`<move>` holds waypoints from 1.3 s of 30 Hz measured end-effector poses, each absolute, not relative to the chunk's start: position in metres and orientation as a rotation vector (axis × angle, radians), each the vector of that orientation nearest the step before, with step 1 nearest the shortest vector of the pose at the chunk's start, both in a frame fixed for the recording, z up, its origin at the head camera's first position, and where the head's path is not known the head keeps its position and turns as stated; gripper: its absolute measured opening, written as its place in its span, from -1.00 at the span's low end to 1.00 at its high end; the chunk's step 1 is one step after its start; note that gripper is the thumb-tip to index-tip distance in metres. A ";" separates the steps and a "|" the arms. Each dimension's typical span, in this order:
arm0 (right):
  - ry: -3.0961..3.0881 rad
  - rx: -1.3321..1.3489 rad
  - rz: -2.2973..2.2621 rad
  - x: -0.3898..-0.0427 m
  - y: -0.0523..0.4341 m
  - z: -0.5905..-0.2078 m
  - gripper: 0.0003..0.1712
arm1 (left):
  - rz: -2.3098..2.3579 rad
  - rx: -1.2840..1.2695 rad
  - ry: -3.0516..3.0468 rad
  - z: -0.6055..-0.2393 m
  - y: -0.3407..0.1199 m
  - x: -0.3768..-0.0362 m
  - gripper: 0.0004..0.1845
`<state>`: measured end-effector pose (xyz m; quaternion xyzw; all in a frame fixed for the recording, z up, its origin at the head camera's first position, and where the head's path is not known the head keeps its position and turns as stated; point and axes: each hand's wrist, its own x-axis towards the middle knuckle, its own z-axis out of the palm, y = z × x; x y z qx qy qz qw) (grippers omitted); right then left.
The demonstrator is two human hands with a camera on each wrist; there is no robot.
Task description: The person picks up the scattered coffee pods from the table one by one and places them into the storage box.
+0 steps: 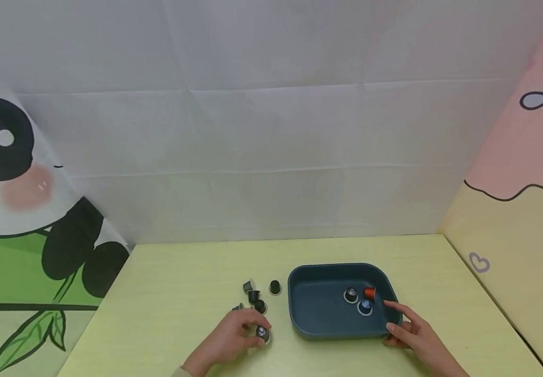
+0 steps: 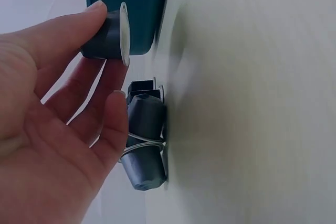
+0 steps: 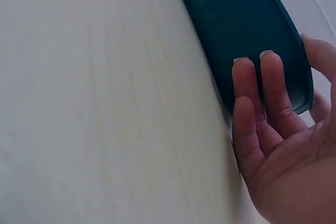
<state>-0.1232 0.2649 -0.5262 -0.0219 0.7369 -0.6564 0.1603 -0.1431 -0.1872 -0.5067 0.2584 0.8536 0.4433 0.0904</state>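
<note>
My left hand (image 1: 235,335) pinches a dark coffee capsule (image 2: 107,35) between thumb and fingers, its pale foil rim facing outward. Beyond this hand, several dark and grey capsules (image 2: 144,166) lie bunched on the table, one partly hidden by the hand in the head view. The dark teal tray (image 1: 318,327) stands to the right. Inside it are a red capsule (image 1: 369,293), a grey capsule (image 1: 351,295) and a blue capsule (image 1: 365,307). At the tray's right end, my right hand (image 1: 412,332) grips the wall, with index finger and thumb over the rim and other fingers against the outside.
A lone black capsule (image 1: 275,287) sits between the bunch and the tray. White cloth (image 1: 271,131) hangs behind the pale yellow table (image 1: 181,283). Printed panels flank the table, a panda (image 1: 17,157) at the left and a pink one (image 1: 525,146) at the right.
</note>
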 end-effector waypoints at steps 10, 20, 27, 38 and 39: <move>2.104 -0.056 -1.874 -0.123 0.264 -0.526 -0.47 | 1.389 0.886 2.569 -0.492 -0.188 -0.150 -0.73; 2.105 -0.053 -1.875 -0.123 0.263 -0.526 -0.43 | 1.499 0.837 2.549 -0.475 -0.183 -0.160 -0.72; 2.097 -0.060 -1.877 -0.123 0.264 -0.527 -0.49 | 1.523 0.856 2.552 -0.463 -0.173 -0.167 -0.74; 2.105 -0.073 -1.883 -0.122 0.264 -0.527 -0.55 | 1.499 0.912 2.586 -0.445 -0.159 -0.182 -0.76; 2.106 -0.069 -1.883 -0.122 0.263 -0.526 -0.54 | 1.489 0.921 2.589 -0.443 -0.157 -0.183 -0.76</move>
